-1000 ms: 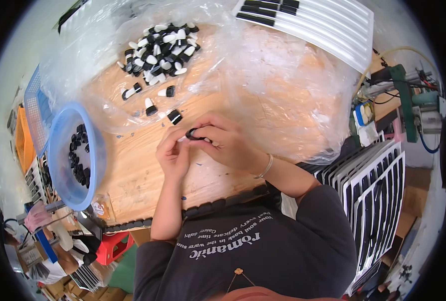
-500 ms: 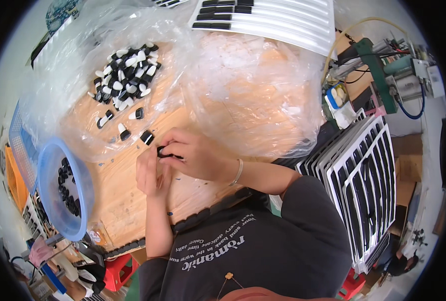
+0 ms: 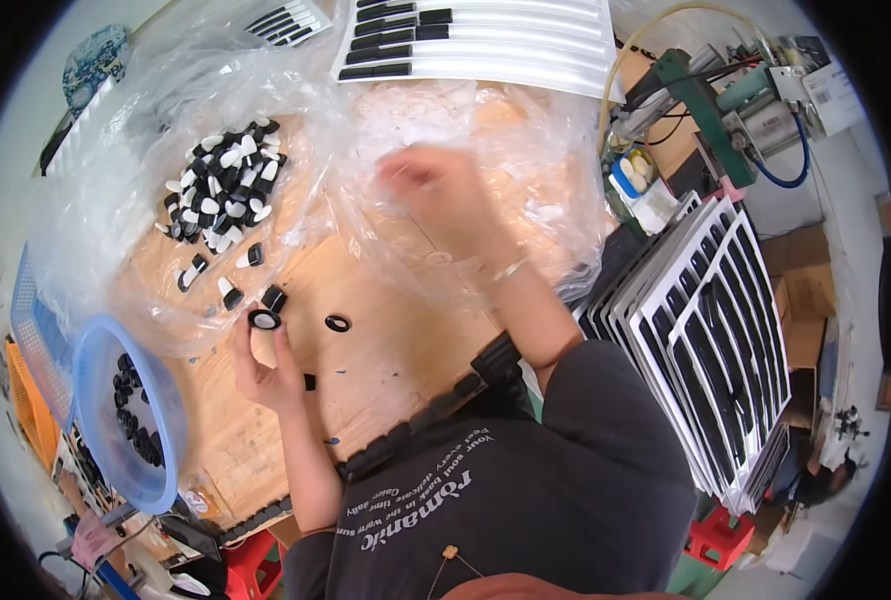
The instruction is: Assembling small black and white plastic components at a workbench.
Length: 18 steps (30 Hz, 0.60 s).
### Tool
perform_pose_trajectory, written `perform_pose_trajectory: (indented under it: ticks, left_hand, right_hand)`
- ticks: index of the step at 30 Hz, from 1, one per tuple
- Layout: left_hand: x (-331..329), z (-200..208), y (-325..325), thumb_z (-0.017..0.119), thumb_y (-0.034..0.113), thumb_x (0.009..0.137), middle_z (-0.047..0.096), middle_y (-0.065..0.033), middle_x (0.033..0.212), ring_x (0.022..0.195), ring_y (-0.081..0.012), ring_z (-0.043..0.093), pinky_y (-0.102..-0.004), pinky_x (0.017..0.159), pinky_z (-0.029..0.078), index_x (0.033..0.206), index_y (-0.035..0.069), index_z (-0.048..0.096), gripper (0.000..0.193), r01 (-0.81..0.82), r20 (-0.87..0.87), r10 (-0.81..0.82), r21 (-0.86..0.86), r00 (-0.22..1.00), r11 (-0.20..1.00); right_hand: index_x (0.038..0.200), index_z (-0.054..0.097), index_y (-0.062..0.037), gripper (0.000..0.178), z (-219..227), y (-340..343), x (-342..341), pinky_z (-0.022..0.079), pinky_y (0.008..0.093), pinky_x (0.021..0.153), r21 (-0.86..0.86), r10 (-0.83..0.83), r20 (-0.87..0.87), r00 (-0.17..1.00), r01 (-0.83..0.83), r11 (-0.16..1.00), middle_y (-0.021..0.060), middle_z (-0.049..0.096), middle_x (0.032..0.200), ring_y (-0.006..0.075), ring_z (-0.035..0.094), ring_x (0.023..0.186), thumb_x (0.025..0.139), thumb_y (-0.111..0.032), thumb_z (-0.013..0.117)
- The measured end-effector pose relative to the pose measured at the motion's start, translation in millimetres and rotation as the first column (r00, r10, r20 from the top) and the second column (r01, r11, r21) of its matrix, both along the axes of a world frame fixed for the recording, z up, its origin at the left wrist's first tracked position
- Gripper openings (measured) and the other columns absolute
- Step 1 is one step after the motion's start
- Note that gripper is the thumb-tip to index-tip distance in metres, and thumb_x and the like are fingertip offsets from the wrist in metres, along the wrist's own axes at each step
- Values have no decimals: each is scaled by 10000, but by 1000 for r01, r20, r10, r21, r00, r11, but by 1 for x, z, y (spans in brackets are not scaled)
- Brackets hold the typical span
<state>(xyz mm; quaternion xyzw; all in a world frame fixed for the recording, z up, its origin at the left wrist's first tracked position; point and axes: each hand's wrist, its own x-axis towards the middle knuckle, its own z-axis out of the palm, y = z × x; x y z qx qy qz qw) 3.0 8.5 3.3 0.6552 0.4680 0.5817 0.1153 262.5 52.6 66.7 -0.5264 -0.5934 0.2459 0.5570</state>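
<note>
My left hand point(image 3: 270, 372) is at the left middle of the wooden table. Its thumb and fingers pinch a round black ring with a white centre point(image 3: 264, 320). Just past the fingertips lies a black block point(image 3: 274, 298). A separate black ring point(image 3: 337, 323) rests on the wood to the right of this hand, and a small black piece point(image 3: 310, 382) sits by its wrist. Over the clear plastic sheet point(image 3: 555, 220) my right hand point(image 3: 440, 190) is smeared by motion, so its fingers and anything in them cannot be made out.
A heap of black and white pieces point(image 3: 227, 185) lies on plastic at the far left. Nearer stands a blue basin point(image 3: 172, 430) with black parts inside. A white slotted panel point(image 3: 525, 45) lies at the back; similar panels point(image 3: 705, 340) are stacked right, below a green-framed machine point(image 3: 700, 120).
My hands have parted. The right has swung away, far and to the right, while the left keeps a ring. A loose black ring now shows on the table. The whole view has shifted slightly.
</note>
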Motion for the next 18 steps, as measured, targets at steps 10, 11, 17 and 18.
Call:
perform_pose_trajectory:
  ticks: [10, 11, 17, 18]
  left_hand:
    - [-1, 8, -1, 629, -143, 706, 610, -155, 1103, 1047, -228, 574, -336, 949, 420, 1160, -50, 543, 471, 159, 112, -153, -46, 982, 986]
    - [-2, 5, 0, 626, -148, 699, 606, -162, 1103, 1046, -234, 574, -341, 950, 419, 1158, -48, 545, 477, 210, 161, -202, -35, 966, 977]
    - [2, 6, -1, 651, -146, 683, 600, -174, 1097, 1028, -245, 574, -350, 937, 422, 1154, -31, 551, 495, 285, 252, -286, 39, 925, 958]
    - [2, 6, -3, 651, -146, 683, 600, -174, 1097, 1028, -245, 574, -350, 937, 422, 1154, -31, 551, 495, 266, 244, -267, 39, 932, 963]
  right_hand:
    - [770, 665, -44, 125, -75, 2, 130, 507, 432, 740, -201, -193, 871, 452, 686, 699, 237, 643, 845, 369, 631, 820, 730, -151, 615]
    - [818, 645, -26, 128, -67, 1, 125, 506, 455, 738, -190, -177, 887, 427, 686, 702, 238, 640, 853, 390, 629, 820, 746, -109, 578]
    - [997, 618, -26, 255, -20, -20, 86, 515, 394, 647, -132, -297, 757, 582, 582, 803, 207, 643, 793, 355, 631, 704, 746, -14, 576]
    - [1020, 620, -27, 272, -7, -23, 64, 518, 343, 633, -167, -290, 652, 700, 506, 846, 189, 651, 783, 303, 644, 671, 751, 12, 609]
